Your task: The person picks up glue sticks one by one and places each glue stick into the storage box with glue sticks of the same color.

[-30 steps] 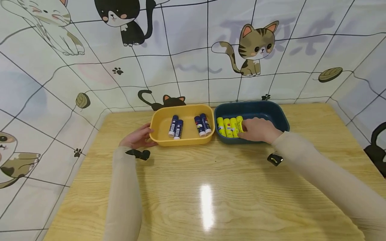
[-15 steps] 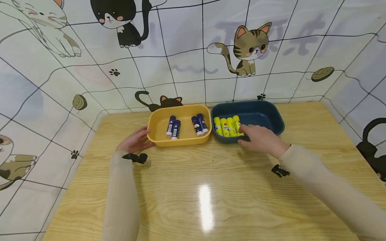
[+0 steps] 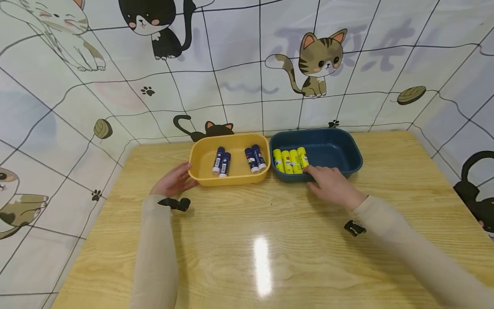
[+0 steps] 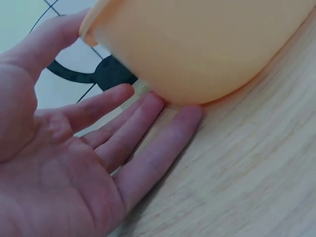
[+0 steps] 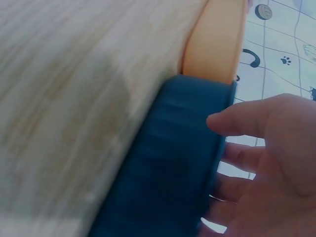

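My left hand (image 3: 172, 180) rests at the left end of a yellow plastic basket (image 3: 216, 182), thumb at the rim. In the left wrist view its fairly straight fingers (image 4: 158, 153) touch the basket's lower wall. Two pairs of blue glue sticks (image 3: 225, 165) with white ends lie inside. My right hand (image 3: 332, 185) is at the front rim of a dark blue basket (image 3: 332, 150). Its fingertips are close to the rightmost of several yellow glue sticks (image 3: 295, 161), lined up at that basket's left end. The right thumb is outside the blue wall, apart from it.
Both baskets stand side by side, ends together, at the back of a wooden table (image 3: 216, 249). Behind them rises a white cloth (image 3: 239, 56) printed with cats and grid lines. A black strap (image 3: 175, 204) sits at the left wrist, another strap (image 3: 354, 228) at the right.
My right hand has drawn back from the yellow glue sticks toward the blue basket's front rim, its fingers loosening. The left hand stays at the yellow basket.
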{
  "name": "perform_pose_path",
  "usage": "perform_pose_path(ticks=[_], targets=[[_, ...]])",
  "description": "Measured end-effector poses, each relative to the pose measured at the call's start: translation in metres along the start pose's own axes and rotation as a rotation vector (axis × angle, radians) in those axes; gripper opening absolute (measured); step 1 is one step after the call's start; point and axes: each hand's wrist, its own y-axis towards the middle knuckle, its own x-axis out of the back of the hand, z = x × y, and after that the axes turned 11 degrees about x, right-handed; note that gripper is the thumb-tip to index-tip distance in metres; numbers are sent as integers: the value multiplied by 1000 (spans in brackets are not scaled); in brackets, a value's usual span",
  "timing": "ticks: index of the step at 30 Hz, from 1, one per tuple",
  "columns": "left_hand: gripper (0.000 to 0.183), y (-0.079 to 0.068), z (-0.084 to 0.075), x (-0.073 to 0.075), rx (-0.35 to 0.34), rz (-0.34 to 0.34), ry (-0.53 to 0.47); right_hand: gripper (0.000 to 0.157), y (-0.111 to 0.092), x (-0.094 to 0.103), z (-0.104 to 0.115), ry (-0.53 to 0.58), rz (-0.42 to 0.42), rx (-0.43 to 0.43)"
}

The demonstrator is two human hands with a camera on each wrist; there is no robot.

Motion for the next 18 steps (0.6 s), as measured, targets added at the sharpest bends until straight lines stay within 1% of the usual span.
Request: perform_pose_path(ticks=[4,6,10,13,16,18], targets=[[37,4,-1,-4,-25,-24,14,41,-1,-7,-4,-58,11,-24],[38,6,-1,-5,-47,-32,31,42,1,-10,-5,-80,10,-33],[49,8,2,-8,-102,-81,91,42,5,-16,-5,-113,1,-42],[58,5,8,-11,-136,-156,117,41,7,-20,-6,-129,-10,-35],[61,1,12,-17,-157,-244,128,40,9,-22,-8,-135,-17,-28],[62,-5,12,-22,-177,-299,168,41,11,-23,-9,-134,-14,-25]])
